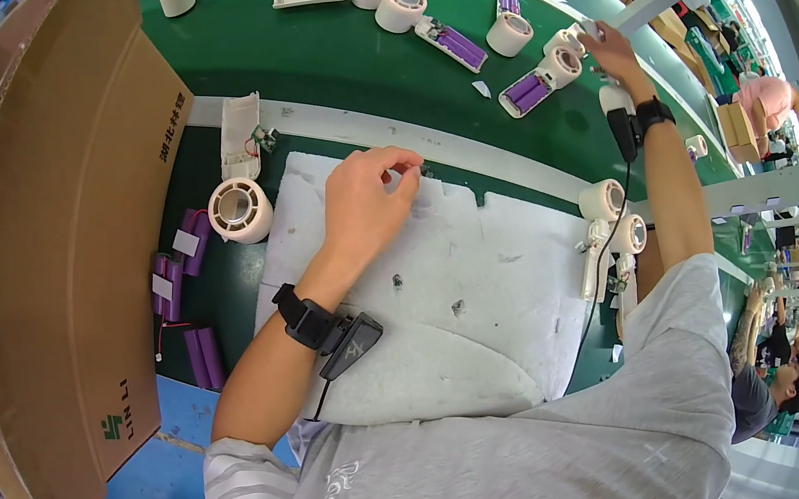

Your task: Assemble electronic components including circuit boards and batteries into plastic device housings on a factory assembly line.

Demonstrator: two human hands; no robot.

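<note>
Left hand [368, 203]: over the upper part of the white foam sheet [411, 339], fingers curled.
Left fingers: thumb and index tips bent close to each other; cannot tell if pinching anything.
Right hand [611, 55]: arm stretched out to far right of the green tabletop [314, 59], at the far fan head [570, 39].
Right fingers: down at the fan head, contact partly hidden; cannot tell if clamped on it.
Far fan head: white, round, just behind an open fan housing [561, 65] with purple cells in its handle.
Back row: more white fan housings [400, 9] spread along the tabletop, some with purple cells showing.
Left of foam: open white housing [238, 139], handle away, round head toward the wearer; green circuit board [265, 140] on red wire beside it.
Battery packs [204, 356]: purple, between foam sheet and tall cardboard box [66, 243].
Right of foam: two fan heads [601, 201], near right forearm.
Wrists: black strap [308, 320] with sensor on each; thin black cable from the right one.
</note>
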